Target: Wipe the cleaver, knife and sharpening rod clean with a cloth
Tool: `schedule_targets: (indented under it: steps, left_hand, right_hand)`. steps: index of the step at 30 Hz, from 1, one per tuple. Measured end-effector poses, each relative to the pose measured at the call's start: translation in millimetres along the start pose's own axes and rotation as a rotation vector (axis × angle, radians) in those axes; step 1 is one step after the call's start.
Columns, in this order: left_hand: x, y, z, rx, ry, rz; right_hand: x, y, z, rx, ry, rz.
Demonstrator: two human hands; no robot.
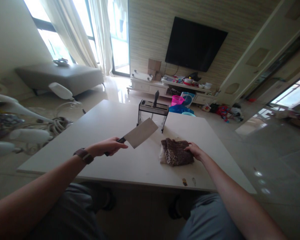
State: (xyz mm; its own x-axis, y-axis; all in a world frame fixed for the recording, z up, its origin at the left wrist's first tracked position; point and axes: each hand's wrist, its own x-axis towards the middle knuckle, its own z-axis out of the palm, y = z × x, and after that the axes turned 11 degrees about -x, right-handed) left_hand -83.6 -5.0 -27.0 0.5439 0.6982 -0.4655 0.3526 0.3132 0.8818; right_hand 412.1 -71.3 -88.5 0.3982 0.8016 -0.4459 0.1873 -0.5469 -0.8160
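My left hand (111, 146) is wrapped round the dark handle of a cleaver (141, 133). Its broad blade points up and to the right above the white table (97, 125). On the right, my right hand (195, 150) grips the edge of a folded brown patterned cloth (177, 153), which lies on the tabletop. Behind the blade stands a knife block (153, 107) with a dark frame and clear sides. One dark knife handle (156, 97) sticks up from its top; the blade partly hides the block's front.
Two small items, one of them a dark and yellow piece (184, 182), lie near the table's front edge. Past the far edge stand a pink basket (177, 100) and blue tubs. A lamp with white shades (61, 90) is at the left.
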Motion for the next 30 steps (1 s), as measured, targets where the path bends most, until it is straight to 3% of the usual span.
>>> schedule_targets:
  steps: [8, 15, 18, 23, 30]
  left_hand:
    - [0.5, -5.0, -6.0, 0.012, 0.031, -0.001]
    - [-1.1, 1.1, -5.4, -0.042, 0.029, 0.005]
    - [-4.2, 1.4, -4.7, -0.094, 0.049, 0.011]
    - [-4.2, -4.8, -8.3, -0.127, 0.066, -0.008]
    - [-2.0, -7.8, -11.6, -0.144, 0.072, -0.014]
  right_hand:
    - [-26.6, -31.4, -16.0, 0.184, -0.212, -0.099]
    - [-41.5, -45.8, -11.5, 0.371, -0.199, -0.331]
    - [-33.2, -41.1, -14.0, 0.381, -0.180, -0.238]
    - [-12.6, -12.8, -19.1, 0.151, -0.202, 0.103]
    - [-10.5, -7.2, -29.3, 0.114, -0.246, 0.219]
